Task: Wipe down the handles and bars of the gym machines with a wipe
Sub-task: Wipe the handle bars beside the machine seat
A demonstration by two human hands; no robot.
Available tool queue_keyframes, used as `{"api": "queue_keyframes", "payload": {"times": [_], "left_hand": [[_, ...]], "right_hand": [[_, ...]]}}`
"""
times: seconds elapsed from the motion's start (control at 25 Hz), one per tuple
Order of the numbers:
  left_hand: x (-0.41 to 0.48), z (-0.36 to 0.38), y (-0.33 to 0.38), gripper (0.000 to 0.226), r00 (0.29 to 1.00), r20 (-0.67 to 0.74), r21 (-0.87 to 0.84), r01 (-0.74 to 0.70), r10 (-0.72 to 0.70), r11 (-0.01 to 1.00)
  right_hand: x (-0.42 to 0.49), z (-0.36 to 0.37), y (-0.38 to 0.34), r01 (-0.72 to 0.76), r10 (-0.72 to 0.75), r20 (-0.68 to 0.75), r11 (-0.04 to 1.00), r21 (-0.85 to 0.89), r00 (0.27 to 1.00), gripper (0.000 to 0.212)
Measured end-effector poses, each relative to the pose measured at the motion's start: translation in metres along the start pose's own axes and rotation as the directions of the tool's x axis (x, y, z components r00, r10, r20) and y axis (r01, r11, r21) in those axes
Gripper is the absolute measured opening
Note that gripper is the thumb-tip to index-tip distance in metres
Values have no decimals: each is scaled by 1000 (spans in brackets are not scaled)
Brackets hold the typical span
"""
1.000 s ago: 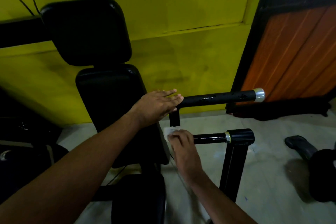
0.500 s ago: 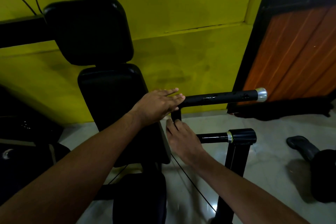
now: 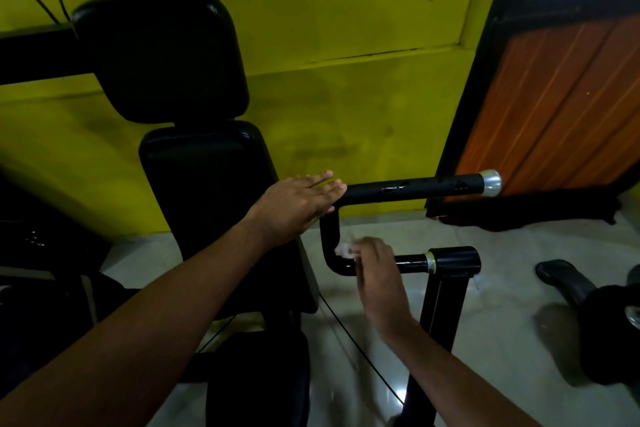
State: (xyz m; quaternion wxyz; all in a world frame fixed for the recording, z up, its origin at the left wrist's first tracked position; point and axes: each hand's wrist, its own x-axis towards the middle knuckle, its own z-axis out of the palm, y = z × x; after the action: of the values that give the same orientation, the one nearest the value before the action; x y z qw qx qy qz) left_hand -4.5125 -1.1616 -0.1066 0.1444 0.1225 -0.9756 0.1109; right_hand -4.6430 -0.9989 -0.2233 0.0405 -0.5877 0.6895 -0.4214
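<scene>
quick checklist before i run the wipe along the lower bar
1. Grip: ok, the right hand pinches the wipe at its fingertips.
2. Contact: ok, the wipe sits against the bend of the lower bar.
3. Steadying: ok, the left hand rests flat on the upper bar.
4. Path: ok, the lower bar is bare from the right hand to its silver ring.
5. Wipe condition: cannot tell, it is blurred.

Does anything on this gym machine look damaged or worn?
Yes. The black grip on the upper handle looks chipped and scuffed in several patches between the left hand and the silver end cap. The right hand holds the wipe at the lower bend.
</scene>
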Motion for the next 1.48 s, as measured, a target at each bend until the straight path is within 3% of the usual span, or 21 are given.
{"api": "queue_keyframes", "payload": {"times": [0.04, 0.12, 0.2, 0.24, 0.28, 0.36, 0.44, 0.52, 0.64, 0.72, 0.84, 0.92, 1.04, 1.12, 1.2, 1.32, 1.4, 1.48], "left_hand": [[0, 1, 1, 45, 1000, -1, 5, 0, 0, 1000], [-1, 1, 1, 45, 1000, -3, 15, 8, -8, 1000], [-1, -1, 2, 46, 1000, -7, 11, 18, -18, 1000], [-1, -1, 2, 46, 1000, -4, 8, 16, -16, 1000], [0, -2, 2, 46, 1000, -1, 9, 12, -12, 1000], [0, -2, 3, 47, 1000, 5, 15, 16, -16, 1000], [0, -1, 3, 46, 1000, -2, 2, 21, -21, 1000], [-1, 1, 3, 45, 1000, -15, -9, 21, -21, 1000], [-2, 1, 3, 46, 1000, -10, 3, 21, -21, 1000], [-2, 2, 4, 47, 1000, -3, 24, 31, -31, 999], [-4, 6, 8, 48, 997, -10, 33, 80, -79, 996], [-9, 13, 17, 48, 986, -36, 16, 164, -164, 986], [-16, 21, 40, 47, 925, -75, -121, 362, -372, 924], [-20, 26, 56, 46, 861, -98, -165, 480, -498, 862], [-23, 28, 69, 46, 764, -72, -260, 606, -641, 752], [-23, 31, 85, 37, 647, -55, -398, 684, -760, 611], [-24, 35, 96, 32, 601, -81, -434, 697, -795, 571], [-25, 41, 104, 32, 549, -47, -494, 713, -834, 498]], "right_hand": [[9, 0, -6, -208, 215, -29, 968, 142, 976, 22], [31, 5, -18, -484, 496, 99, 753, 446, 863, 21], [54, 8, -24, -594, 557, 293, 495, 634, 777, 25], [63, 7, -22, -614, 520, 359, 482, 625, 775, 26], [69, 4, -18, -613, 454, 412, 564, 553, 790, 25], [75, -3, -12, -524, 316, 509, 781, 341, 801, 24], [77, -12, -11, -494, 298, 518, 817, 296, 802, 27], [70, -13, -15, -473, 334, 427, 836, 277, 840, 25], [53, -8, -16, -250, 282, 514, 959, -132, 810, 19], [49, -12, -22, -88, 290, 567, 930, -356, 771, 23], [46, -17, -37, 125, 205, 510, 832, -541, 836, 19], [35, -17, -43, -1, 230, 390, 863, -506, 891, 15], [16, -20, -44, -340, 340, 14, 940, -12, 940, 12], [17, -28, -51, -232, 273, -244, 955, 183, 931, 12], [33, -40, -55, -54, 82, -366, 995, 87, 927, 15], [66, -39, -54, 145, -189, -213, 968, -205, 959, 33], [76, -33, -48, 306, -322, 33, 855, -418, 946, 40], [86, -40, -35, 498, -423, 266, 685, -532, 866, 44]]}}
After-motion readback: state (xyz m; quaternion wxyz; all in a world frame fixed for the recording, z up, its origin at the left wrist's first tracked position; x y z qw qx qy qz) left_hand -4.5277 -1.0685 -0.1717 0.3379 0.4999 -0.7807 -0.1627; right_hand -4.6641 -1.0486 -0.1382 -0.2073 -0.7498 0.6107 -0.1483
